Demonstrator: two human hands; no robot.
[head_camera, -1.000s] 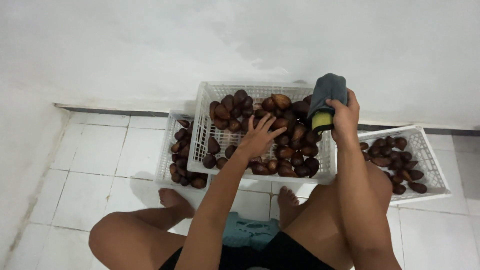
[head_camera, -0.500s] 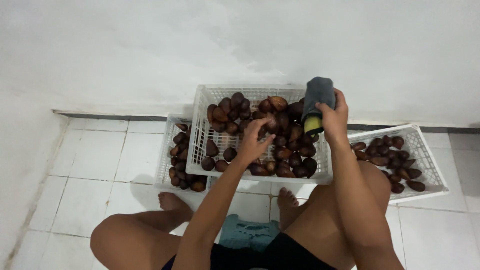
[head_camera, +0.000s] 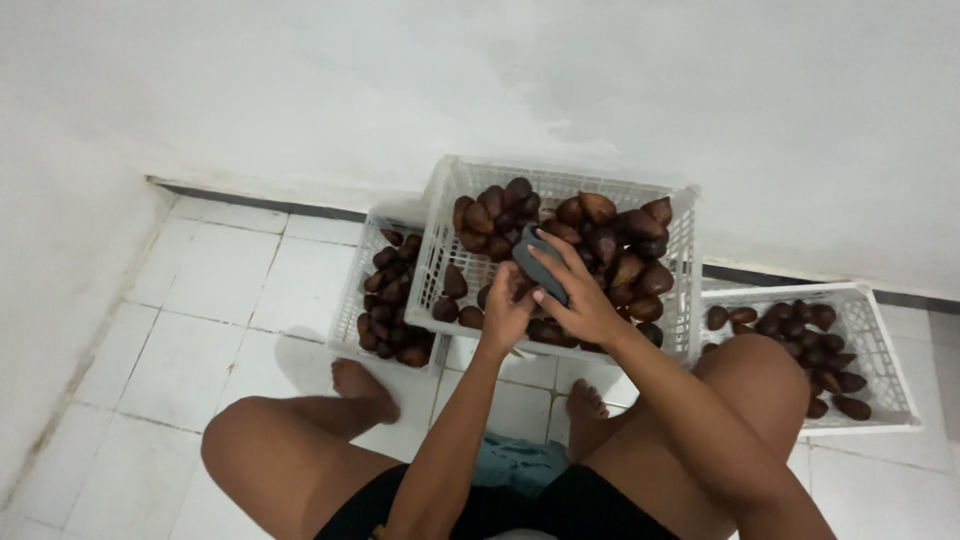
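Your right hand (head_camera: 585, 305) grips the dark sponge (head_camera: 540, 262), slanting up-left over the middle crate (head_camera: 440, 230). Your left hand (head_camera: 507, 310) closes on brown fruit (head_camera: 640, 280). Smaller crates (head_camera: 880, 340) sit beside it.

Both hands (head_camera: 548, 300) hold a grey sponge (head_camera: 540, 264) over the fruit crate (head_camera: 445, 215).

Soft, even indoor light, faint shadows under the legs, slight blur throughout.

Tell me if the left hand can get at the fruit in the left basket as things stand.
Probably yes. The left hand is in the middle basket, beside the gray sponge. The left basket lies open just below, its fruit uncovered, nothing between.
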